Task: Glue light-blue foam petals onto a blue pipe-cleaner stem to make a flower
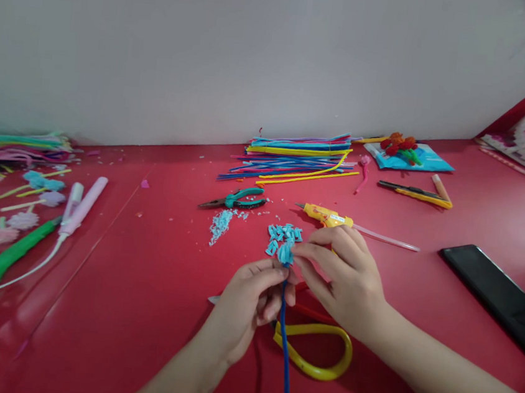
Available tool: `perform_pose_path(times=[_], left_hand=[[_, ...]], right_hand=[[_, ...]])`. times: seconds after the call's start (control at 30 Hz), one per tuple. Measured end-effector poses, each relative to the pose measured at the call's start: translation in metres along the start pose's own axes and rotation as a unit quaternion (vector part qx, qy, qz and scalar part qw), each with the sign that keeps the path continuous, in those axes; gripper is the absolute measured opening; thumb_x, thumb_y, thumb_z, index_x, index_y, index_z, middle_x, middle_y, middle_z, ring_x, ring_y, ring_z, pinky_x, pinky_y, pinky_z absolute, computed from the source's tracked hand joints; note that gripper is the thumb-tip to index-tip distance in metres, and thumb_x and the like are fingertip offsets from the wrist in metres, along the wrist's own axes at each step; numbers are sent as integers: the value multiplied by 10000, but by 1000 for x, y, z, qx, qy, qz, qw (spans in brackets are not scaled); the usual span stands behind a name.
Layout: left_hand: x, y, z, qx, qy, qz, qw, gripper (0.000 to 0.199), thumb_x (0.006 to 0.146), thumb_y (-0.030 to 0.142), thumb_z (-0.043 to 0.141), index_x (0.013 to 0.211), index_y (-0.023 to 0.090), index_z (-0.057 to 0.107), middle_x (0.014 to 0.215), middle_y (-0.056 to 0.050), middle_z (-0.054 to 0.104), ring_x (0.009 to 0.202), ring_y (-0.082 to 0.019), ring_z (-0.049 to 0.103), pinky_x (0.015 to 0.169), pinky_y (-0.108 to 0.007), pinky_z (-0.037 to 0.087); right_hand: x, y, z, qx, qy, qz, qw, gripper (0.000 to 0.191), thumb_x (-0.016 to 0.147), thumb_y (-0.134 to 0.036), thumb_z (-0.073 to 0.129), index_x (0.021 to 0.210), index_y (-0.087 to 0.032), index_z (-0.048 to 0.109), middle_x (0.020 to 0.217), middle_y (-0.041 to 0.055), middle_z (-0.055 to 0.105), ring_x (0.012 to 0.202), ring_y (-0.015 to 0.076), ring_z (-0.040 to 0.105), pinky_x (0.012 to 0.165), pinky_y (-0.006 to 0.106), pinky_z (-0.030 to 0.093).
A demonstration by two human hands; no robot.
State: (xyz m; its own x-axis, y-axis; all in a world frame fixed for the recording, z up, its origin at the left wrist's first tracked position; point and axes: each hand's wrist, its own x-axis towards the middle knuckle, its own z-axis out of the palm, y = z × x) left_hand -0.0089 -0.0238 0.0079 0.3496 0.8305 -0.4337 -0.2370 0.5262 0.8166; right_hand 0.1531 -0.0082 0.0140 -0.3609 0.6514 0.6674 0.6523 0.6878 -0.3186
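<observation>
Above the yellow handle [347, 355], we steady the blue stem [285, 352] in our left hand [250, 292]; our narrowed right hand [352, 281] apparently adjusts its light-blue tip [285, 253], which calls for light fingertip pressure.

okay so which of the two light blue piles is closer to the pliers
The fine shreds, just below the pliers; the chunkier pieces lie farther right, near the right hand.

Red table [138, 308] | light-blue pieces [272, 247] | scissors [345, 355] | teal-handled pliers [231, 201] | yellow glue gun [321, 213] | black phone [496, 296] | coloured stems [299, 153]
</observation>
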Motion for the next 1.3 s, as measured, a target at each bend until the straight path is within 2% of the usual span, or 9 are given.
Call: perform_pose_path(times=[0.37, 1.0, 1.3], left_hand=[[1, 0, 0, 12, 5, 3, 1000, 202, 823, 242, 486, 700, 135, 604, 541, 13, 558, 354, -18, 306, 377, -194, 139], [0, 0, 0, 18, 7, 5, 1000, 204, 824, 231, 475, 692, 130, 593, 550, 16, 554, 354, -15, 308, 381, -194, 140], [1, -2, -1, 12, 10, 13, 1000, 184, 822, 247, 489, 710, 137, 585, 545, 20, 553, 358, -15, 301, 382, -189, 161]], right_hand=[[2, -1, 0, 15, 9, 2, 1000, 85, 823, -132, 560, 862, -157, 632, 841, 64, 598, 772, 174, 527, 726, 342, 423], [1, 0, 0, 7, -14, 9, 1000, 109, 835, -144, 538, 890, -192, 619, 869, 55, 602, 803, 183, 531, 748, 354, 422], [1, 0, 1, 2, 15, 7, 1000, 107, 802, -150, 568, 891, -197, 604, 873, 56, 591, 803, 192, 544, 740, 354, 432]])
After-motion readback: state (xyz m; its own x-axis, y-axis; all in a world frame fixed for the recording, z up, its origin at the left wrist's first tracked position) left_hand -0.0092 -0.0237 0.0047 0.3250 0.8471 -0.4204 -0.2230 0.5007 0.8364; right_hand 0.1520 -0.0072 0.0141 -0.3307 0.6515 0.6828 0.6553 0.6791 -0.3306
